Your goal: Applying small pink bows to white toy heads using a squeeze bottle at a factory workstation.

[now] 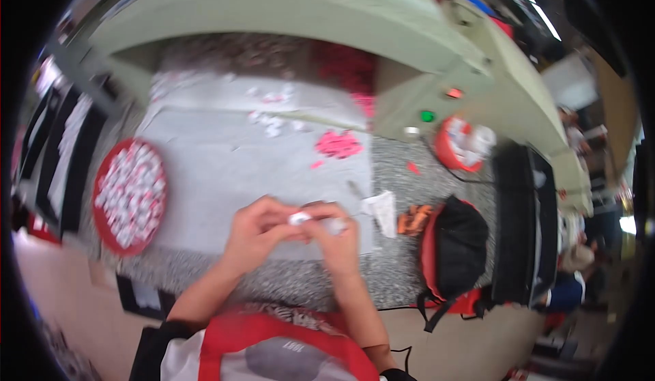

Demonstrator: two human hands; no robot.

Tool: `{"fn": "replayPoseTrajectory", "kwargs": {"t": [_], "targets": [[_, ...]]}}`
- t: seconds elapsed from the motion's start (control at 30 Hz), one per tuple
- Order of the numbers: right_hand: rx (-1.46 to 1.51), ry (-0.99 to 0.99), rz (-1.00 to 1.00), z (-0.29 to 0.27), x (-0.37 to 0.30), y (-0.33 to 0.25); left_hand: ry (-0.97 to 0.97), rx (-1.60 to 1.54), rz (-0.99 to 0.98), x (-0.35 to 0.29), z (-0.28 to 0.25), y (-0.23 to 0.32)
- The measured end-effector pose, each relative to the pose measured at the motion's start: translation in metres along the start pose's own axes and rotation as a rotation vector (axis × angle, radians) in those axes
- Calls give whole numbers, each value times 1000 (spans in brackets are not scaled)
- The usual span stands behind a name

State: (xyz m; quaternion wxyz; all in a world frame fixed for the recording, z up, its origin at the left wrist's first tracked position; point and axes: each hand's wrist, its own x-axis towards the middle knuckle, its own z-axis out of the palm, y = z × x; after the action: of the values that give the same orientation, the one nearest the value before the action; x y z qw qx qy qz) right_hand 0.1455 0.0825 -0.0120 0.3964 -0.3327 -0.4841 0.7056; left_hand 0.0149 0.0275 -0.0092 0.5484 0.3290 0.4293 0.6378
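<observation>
Over the near part of a white sheet (198, 190), both my hands meet at a small white piece (298, 218). My left hand (258, 234) pinches it from the left, its fingers closed. From the other side, my right hand (334, 241) has its thumb and fingers closed on the same piece. Something pale and whitish (336, 226) also shows at the right fingers, too blurred to name. Beyond the hands lies a pile of small pink pieces (339, 145). Farther left are several loose white pieces (273, 125).
A red basket (104, 234) full of white and pink pieces stands left. To the right are a white cloth (382, 212), an orange-and-black bundle (414, 219), a black bag (460, 244) and an orange-red tub (445, 150). A pale green shelf (273, 12) overhangs the back.
</observation>
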Motion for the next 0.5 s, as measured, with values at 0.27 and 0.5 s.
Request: {"fn": "replayPoseTrajectory", "kwargs": {"t": [0.27,0.5], "targets": [[-11,-39,39,9,6,15,60,40,-32,-8,-14,9],[80,-204,74,14,1,21,249,281,144,-18,-17,-18]]}}
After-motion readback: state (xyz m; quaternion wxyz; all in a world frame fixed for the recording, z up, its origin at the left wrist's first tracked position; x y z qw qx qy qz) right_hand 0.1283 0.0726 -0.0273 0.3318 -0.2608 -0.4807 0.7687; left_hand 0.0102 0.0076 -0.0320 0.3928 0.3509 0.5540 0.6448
